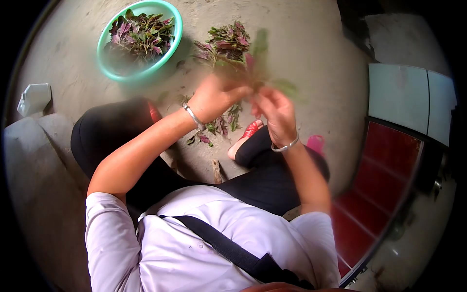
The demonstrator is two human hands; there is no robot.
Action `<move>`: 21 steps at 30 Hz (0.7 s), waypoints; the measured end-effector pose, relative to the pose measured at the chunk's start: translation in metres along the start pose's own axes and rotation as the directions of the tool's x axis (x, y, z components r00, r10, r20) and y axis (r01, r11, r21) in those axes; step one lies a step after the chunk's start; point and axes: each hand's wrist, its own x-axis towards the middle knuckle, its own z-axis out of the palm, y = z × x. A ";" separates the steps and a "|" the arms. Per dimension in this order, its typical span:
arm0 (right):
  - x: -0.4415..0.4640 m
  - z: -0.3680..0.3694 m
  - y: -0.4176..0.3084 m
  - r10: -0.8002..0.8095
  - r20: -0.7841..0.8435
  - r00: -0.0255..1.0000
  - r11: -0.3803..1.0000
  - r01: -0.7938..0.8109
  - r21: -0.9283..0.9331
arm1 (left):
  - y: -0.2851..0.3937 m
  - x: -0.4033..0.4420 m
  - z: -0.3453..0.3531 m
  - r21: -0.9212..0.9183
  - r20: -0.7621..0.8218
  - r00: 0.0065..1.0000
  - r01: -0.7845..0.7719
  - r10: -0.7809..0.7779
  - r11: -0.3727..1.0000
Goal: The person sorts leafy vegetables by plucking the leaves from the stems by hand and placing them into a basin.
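In front of my body, my left hand (214, 97) and my right hand (275, 109) meet with their fingers pinched together. Between them is a green and purple leafy sprig (250, 65) that looks like amaranth, its leaves blurred by motion. Just beyond my hands, a pile of similar leafy stems (228, 39) lies on the floor, partly hidden by the sprig. Loose leaves (221, 125) are scattered on the floor below my left wrist. Further left stands a mint-green plastic basin (179, 34) holding many purple-green leaves.
A white plastic container (35, 99) sits at the far left. My feet in red sandals (253, 128) rest on the concrete floor (321, 53). To the right are a pink object (316, 143) and a cabinet with red tiled panels (384, 165) and pale panels (399, 95).
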 end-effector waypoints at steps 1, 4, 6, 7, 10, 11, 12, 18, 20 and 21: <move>0.001 0.000 0.001 -0.025 0.009 1.000 0.999 0.025 -0.024 | 0.006 -0.001 0.001 0.038 -0.006 1.000 -0.030 0.030 0.999; 0.002 0.000 0.004 -0.057 0.031 0.998 0.994 0.059 -0.094 | 0.021 -0.003 -0.004 0.212 0.021 0.999 -0.032 0.028 0.977; 0.001 0.001 0.003 -0.019 0.025 1.000 0.992 0.022 -0.127 | 0.014 -0.003 -0.003 0.119 0.006 1.000 -0.007 0.007 0.993; 0.001 0.002 0.002 0.000 0.022 1.000 0.990 0.003 -0.144 | 0.000 -0.003 0.001 0.003 -0.019 1.000 -0.008 0.008 1.000; 0.001 0.005 -0.001 -0.015 0.044 0.999 0.982 0.023 -0.187 | 0.008 -0.004 -0.002 0.031 -0.012 0.993 0.118 -0.117 0.993; 0.001 0.005 -0.001 -0.008 0.040 0.999 0.974 0.017 -0.225 | 0.015 -0.004 -0.005 0.105 -0.005 0.983 0.181 -0.182 0.978; 0.001 0.006 -0.002 -0.001 0.035 0.999 0.965 0.011 -0.262 | 0.008 -0.002 -0.005 0.103 -0.036 0.996 0.082 -0.079 0.991; 0.000 0.000 0.004 -0.018 0.066 0.998 0.946 0.039 -0.323 | 0.002 0.000 -0.009 0.317 -0.140 0.986 -0.040 0.088 0.948; 0.001 -0.001 0.002 -0.024 0.043 0.999 0.962 0.035 -0.269 | 0.011 -0.001 -0.011 0.378 -0.133 0.990 0.011 0.043 0.926; 0.002 0.000 -0.001 -0.029 0.021 0.999 0.973 0.033 -0.230 | 0.016 -0.002 -0.012 0.377 -0.127 0.992 0.026 0.023 0.926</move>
